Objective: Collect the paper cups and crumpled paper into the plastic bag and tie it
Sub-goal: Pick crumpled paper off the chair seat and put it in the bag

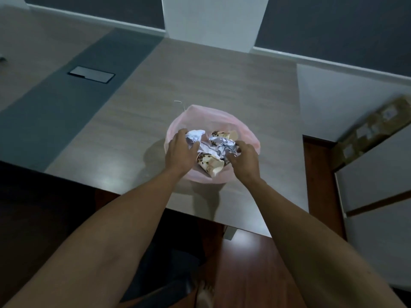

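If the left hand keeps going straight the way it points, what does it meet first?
Probably the white crumpled paper: the left hand points up and right into the pink plastic bag, fingers already at that wad. Depth is unclear.

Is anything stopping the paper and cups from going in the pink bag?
Nothing visible does. The crumpled paper and paper cups already lie on the open plastic bag, with the left hand and right hand right on the pile.
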Motion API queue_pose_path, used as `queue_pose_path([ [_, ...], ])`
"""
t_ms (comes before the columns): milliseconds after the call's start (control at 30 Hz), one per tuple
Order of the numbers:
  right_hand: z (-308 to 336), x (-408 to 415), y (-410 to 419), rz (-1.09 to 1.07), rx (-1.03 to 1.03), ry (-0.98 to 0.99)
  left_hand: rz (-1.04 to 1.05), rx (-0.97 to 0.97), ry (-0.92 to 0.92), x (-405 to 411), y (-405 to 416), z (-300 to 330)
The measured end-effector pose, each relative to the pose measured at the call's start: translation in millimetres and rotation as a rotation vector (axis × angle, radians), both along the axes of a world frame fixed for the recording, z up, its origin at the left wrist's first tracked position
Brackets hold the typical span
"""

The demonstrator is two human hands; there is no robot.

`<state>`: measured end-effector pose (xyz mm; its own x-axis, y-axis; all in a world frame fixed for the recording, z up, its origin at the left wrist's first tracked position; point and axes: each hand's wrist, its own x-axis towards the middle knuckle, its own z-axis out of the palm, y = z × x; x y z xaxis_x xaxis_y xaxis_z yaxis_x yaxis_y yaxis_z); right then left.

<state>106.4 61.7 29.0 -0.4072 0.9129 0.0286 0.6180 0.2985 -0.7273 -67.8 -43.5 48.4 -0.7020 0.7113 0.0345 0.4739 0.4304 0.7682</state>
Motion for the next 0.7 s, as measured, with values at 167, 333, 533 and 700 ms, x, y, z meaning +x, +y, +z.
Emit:
queue_pose_path([
  [167, -11, -16, 12, 0.042, -0.033, -0.011, 0.006, -0.140, -0.003, -13, 17, -22],
  [333, -11, -27, 10, 0.041, 0.022, -0.058, 0.060, -0.056, 0.100, -31, 1, -12],
  [533, 6, -43, -12, 0.021, 0.085, -0.097, 0.055, -0.036, 0.131, -66, -41, 22],
  [700, 21, -65, -65, 0.058, 0.086, -0.115, 0.016, -0.072, 0.187, -99, -108, 43],
])
